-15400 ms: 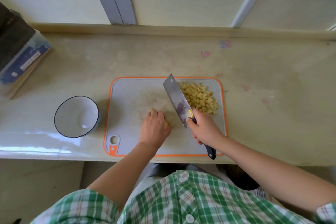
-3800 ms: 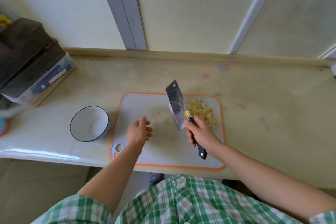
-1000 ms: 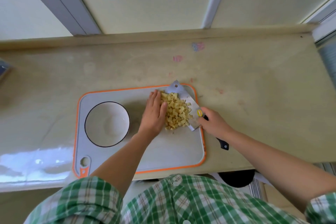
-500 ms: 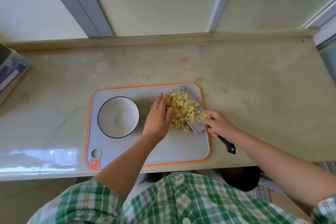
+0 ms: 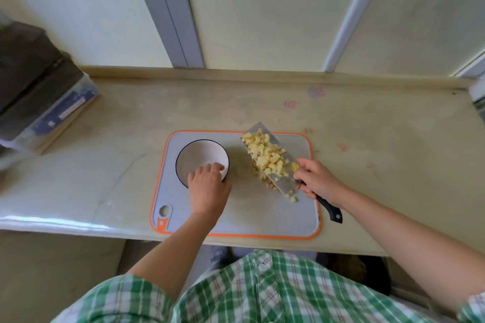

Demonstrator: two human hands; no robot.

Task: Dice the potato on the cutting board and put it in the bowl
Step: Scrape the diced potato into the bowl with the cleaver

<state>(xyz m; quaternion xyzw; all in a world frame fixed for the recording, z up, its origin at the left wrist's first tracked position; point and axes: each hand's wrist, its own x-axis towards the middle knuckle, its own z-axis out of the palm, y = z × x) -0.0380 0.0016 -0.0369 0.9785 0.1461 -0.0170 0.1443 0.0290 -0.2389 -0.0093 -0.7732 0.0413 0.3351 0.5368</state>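
- Step in hand: transfer. Dicing is looking finished, with no whole potato showing.
- Right hand [image 5: 316, 181] is clamping the cleaver [image 5: 282, 183] by its black handle and carrying the diced potato [image 5: 266, 157] heaped on the flat of the blade, over the right half of the cutting board [image 5: 262, 217].
- Left hand [image 5: 208, 189] is holding the bowl [image 5: 199, 157], fingers hooking over its near-right rim; thumb is hidden. The bowl is sitting on the board's left part and looking empty.
- The hands are working apart, with bare board between them.
- Cleaver's long axis is running diagonally: handle near-right toward the person, square tip pointing far-left. The heap is lying along the same line.
- Blade flat is facing up; I can't tell how far it is tilting.
- Stray dice [image 5: 291, 198] are lying on the board by the blade's heel.
- Next move is calling for swinging the blade left over the bowl while keeping it level, then tipping it.
- The bowl's mouth is looking narrower than the heap is long, so the dice should be going off tip-first, or they'll be spilling.
- The strays will be needing a second sweep.
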